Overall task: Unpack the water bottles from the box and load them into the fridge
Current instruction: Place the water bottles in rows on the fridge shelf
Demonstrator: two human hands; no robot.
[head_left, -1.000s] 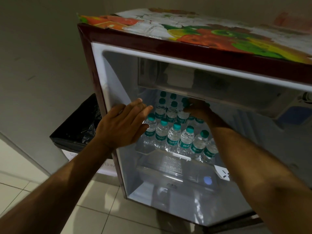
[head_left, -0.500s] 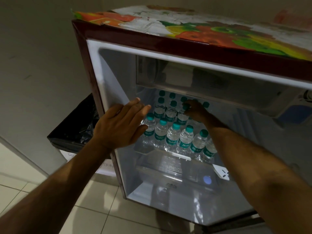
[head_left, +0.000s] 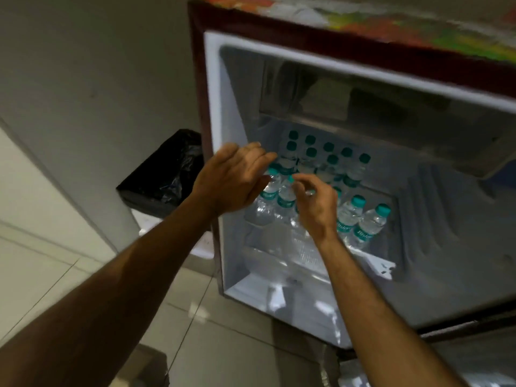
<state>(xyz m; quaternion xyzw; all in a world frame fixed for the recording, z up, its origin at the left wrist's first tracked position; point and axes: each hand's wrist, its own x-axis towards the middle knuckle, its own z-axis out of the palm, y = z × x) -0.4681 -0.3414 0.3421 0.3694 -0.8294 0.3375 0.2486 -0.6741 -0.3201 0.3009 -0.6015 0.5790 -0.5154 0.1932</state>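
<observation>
The fridge [head_left: 212, 113] is standing open, filling the frame from 12 to 4 o'clock, its top covered in a bright fruit print and its frame dark red. A bin lined with a black bag [head_left: 164, 174] is sitting on the tiled floor [head_left: 69, 275] just beside the fridge, at 9 o'clock from it. Inside, the water bottles [head_left: 360, 219] with teal caps are standing upright in rows on the shelf [head_left: 374, 261], packed close together below the freezer compartment [head_left: 363, 107]. The left hand [head_left: 231, 180] is hovering at the shelf's 9 o'clock edge, its fingers [head_left: 262, 157] straight and released, grasping nothing. The right hand [head_left: 315, 202] is reaching over the front row, its fingers loosely curled; whether they are grasping a bottle cannot be told through the blur.
</observation>
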